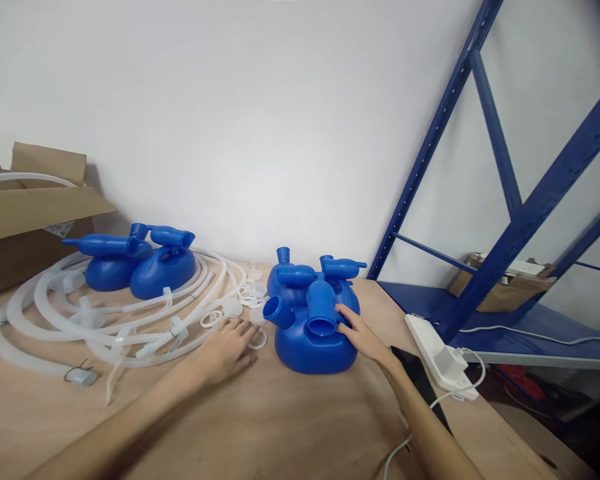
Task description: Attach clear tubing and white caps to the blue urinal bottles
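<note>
My left hand rests palm down near some white plastic rings and round caps, its fingers spread. At the right of it stands a blue plastic bottle with two wide openings facing me. My right hand touches the right side of this bottle beside its thick neck, fingers apart; part of the fingertips is hidden behind the neck. More blue bottles stand close behind. Two others stand at the left among coiled translucent tubes.
An open cardboard box is at the far left. At the right lie a dark tablet-like object and a white power strip with a cable. A blue metal rack stands beyond the table's right edge, holding a brown package.
</note>
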### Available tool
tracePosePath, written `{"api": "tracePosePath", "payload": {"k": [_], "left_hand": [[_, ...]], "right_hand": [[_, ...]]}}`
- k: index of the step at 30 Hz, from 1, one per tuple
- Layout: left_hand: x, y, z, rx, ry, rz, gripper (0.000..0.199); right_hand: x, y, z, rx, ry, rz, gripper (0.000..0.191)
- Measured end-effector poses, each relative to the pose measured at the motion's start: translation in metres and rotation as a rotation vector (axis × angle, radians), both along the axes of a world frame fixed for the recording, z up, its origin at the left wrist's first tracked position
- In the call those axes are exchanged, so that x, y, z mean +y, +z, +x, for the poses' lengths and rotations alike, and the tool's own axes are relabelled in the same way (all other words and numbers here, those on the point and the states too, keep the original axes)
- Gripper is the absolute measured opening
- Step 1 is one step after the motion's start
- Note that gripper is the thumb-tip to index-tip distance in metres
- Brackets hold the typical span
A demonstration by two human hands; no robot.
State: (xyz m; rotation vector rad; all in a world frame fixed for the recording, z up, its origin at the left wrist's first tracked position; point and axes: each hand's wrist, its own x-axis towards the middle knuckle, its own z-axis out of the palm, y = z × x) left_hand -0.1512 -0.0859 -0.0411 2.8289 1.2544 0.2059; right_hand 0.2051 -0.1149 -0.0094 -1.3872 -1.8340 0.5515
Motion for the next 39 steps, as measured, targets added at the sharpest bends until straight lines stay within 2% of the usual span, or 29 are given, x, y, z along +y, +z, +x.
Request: {"api": "tracePosePath", "payload": {"k": [2,4,7,9,12,15,17,22,24,28,31,36,39], "left_hand": [[0.017,-0.002,0.009,-0.03,-0.06,-0.07,0.057],[0.028,-0.011,0.012,-0.08,-0.073,-0.073,0.052],[0.035,-0.024,0.008,-0.203,-0.087,-0.043,0.044],[0.036,-0.026,0.003,-0.33,-0.089,-0.093,0.039],[0.038,-0.014,-0.003,-0.65,0.034,-0.275,0.036],[0.036,0.004,-0.004,-0.99,0.196,-0.471,0.046],[0.031,0.012,-0.001,-1.14,0.262,-0.547,0.054],[0.016,0.019,0.009,-1.421,0.293,-0.746,0.058],[0.015,0.025,0.014,-1.489,0.302,-0.772,0.055],[0.016,0.045,0.022,-1.426,0.313,-0.774,0.055],[0.02,0.06,0.025,-1.228,0.282,-0.749,0.058],[0.027,0.073,0.021,-0.985,0.154,-0.651,0.057],[0.032,0.088,0.016,-0.75,0.182,-0.545,0.053]], "right_hand": [[0.01,-0.004,-0.006,0.027,-0.004,0.049,0.031],[0.015,-0.01,-0.012,0.05,-0.025,0.077,0.032],[0.014,-0.018,-0.016,0.077,-0.042,0.097,0.033],[0.011,-0.02,-0.015,0.088,-0.042,0.104,0.033],[0.005,-0.018,-0.015,0.094,-0.032,0.103,0.032],[0.002,-0.016,-0.019,0.1,0.006,0.106,0.029],[0.0,-0.016,-0.025,0.098,0.033,0.108,0.027],[-0.003,-0.021,-0.047,0.091,0.037,0.125,0.027],[-0.005,-0.024,-0.055,0.094,0.035,0.128,0.028],[-0.007,-0.028,-0.061,0.102,0.029,0.126,0.029],[-0.009,-0.03,-0.06,0.11,0.02,0.143,0.029],[-0.012,-0.025,-0.054,0.125,-0.01,0.147,0.03],[-0.009,-0.021,-0.05,0.098,0.017,0.133,0.029]]}}
